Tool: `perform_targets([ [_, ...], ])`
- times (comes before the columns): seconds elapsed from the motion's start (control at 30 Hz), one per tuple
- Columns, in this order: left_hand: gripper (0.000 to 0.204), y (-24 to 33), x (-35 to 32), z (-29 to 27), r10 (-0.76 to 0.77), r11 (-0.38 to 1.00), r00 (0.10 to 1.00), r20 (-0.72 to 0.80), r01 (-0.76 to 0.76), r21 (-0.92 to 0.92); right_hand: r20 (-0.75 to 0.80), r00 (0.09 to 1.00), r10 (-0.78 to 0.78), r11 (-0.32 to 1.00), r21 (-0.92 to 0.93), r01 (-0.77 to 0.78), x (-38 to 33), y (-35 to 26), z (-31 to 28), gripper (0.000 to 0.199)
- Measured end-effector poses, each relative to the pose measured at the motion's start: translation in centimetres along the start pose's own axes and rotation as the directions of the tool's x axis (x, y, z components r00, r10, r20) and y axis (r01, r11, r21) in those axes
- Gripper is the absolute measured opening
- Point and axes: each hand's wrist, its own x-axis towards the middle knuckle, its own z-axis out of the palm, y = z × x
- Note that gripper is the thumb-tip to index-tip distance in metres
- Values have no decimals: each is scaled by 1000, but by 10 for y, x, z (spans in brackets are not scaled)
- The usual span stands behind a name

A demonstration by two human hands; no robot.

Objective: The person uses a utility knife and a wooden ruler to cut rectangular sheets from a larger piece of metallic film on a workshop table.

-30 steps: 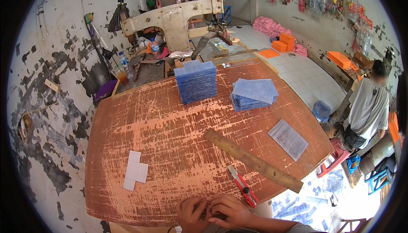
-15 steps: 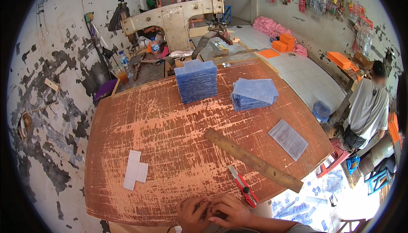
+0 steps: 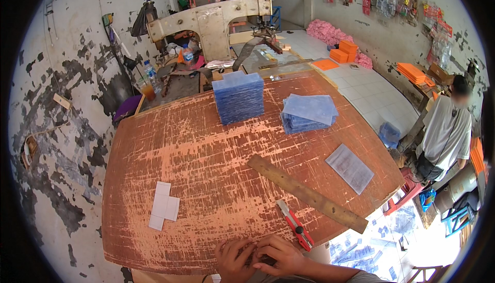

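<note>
Red cutter (image 3: 295, 225) lies between ruler (image 3: 308, 194) and right hand (image 3: 280, 255).

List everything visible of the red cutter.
The cutter is slim, with a red, plastic-looking handle, a dark round knob partway along and a pale, metallic-looking front end. It lies slanted on the scratched table, front end pointing away from the person and leftward, just beyond the right hand, which does not hold it. Blade extension is unclear.
</note>
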Motion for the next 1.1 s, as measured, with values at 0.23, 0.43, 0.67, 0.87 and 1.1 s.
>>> perform_targets([
  [0.23, 32, 0, 0, 0, -33, 999, 999, 21, 33, -7, -1, 1000, 7, 998, -58, -7, 2, -4, -2, 35],
  [0.43, 29, 4, 5, -3, -40, 999, 999, 24, 40, -20, -3, 1000, 21, 999, -40, -21, -2, 0, 0, 37],
  [0.67, 25, 6, 8, -5, -40, 999, 999, 11, 41, -35, -2, 1000, 30, 999, -19, -30, 0, -3, 0, 37],
  [0.87, 28, 4, 6, -4, -30, 999, 1000, 6, 31, -34, 7, 1000, 26, 1000, -17, -26, 1, -3, 0, 36],
  [1.1, 30, -1, 2, -1, -21, 1000, 1000, 21, 22, -20, 22, 1000, 22, 1000, 19, -22, -2, 2, 1, 36],
])
